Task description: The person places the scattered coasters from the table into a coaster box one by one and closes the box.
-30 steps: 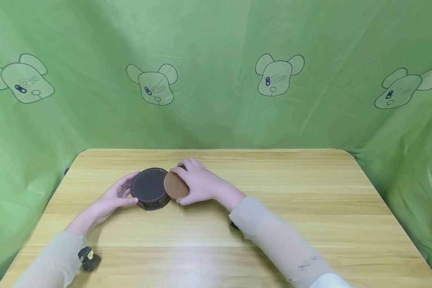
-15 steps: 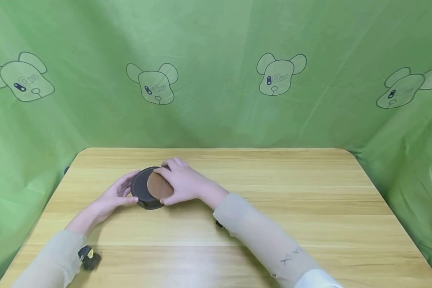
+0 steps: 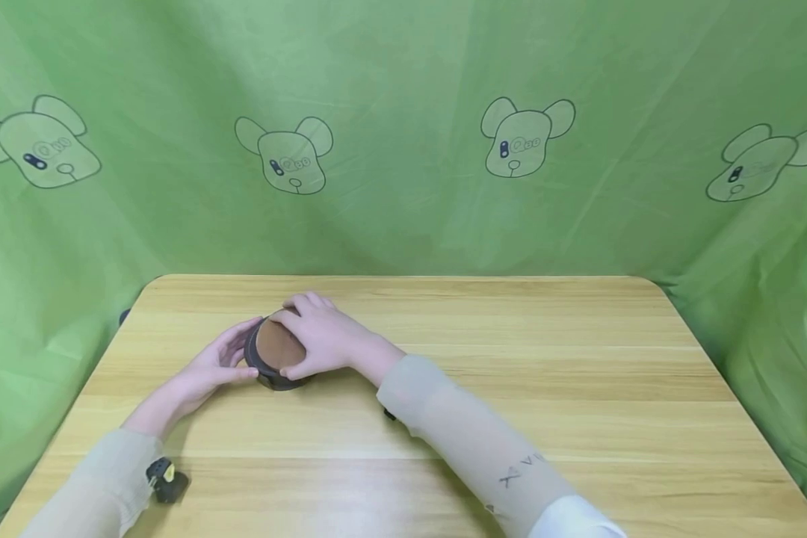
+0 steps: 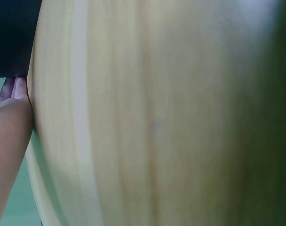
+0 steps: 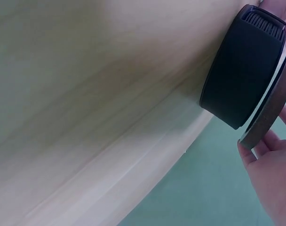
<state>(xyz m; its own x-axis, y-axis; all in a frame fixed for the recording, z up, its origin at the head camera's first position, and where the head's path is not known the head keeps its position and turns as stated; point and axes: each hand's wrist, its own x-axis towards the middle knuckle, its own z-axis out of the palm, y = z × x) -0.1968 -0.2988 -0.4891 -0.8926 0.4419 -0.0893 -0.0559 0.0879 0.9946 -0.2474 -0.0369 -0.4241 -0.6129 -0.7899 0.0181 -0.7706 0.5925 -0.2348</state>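
A round black coaster holder (image 3: 278,381) stands on the table, left of the middle in the head view. Thin stacked edges show in the slot of its side wall in the right wrist view. My left hand (image 3: 210,368) holds it from the left, thumb at the front and fingers behind. My right hand (image 3: 329,336) pinches a round brown coaster (image 3: 279,345) by its edge. In the right wrist view this coaster (image 5: 271,109) hangs slightly tilted close over the holder's top, a narrow gap between them. It hides most of the holder's top from above.
The wooden table (image 3: 511,359) has light plank stripes and rounded far corners. A green curtain (image 3: 403,187) with printed bear heads hangs behind and beside it. A small black device (image 3: 168,482) sits at the left sleeve cuff.
My right hand has carried the brown coaster leftward, from the holder's right edge to over its top. My left hand and the holder have stayed in place.
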